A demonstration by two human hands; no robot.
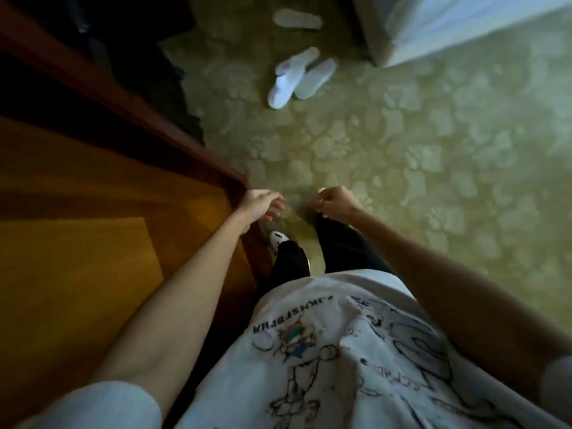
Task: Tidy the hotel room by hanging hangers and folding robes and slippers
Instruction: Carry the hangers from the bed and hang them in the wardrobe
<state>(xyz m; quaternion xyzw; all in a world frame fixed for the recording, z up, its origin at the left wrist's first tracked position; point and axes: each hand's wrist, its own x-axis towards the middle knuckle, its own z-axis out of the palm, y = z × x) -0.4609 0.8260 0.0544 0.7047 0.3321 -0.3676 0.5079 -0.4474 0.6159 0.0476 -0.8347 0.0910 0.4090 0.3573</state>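
Observation:
Three white hotel slippers lie on the patterned green carpet ahead of me. One slipper (286,78) lies beside another slipper (317,77), their sides touching. A third slipper (297,18) lies sole up farther away. My left hand (261,205) hangs loosely curled and empty next to the corner of the wooden furniture. My right hand (335,204) is curled with nothing visible in it, just above my right leg. Both hands are well short of the slippers.
A brown wooden cabinet or door (93,212) fills the left side, with a dark opening (130,57) behind it. A bed with white linen (464,23) stands at the top right. My legs and a white shoe (278,238) are below the hands.

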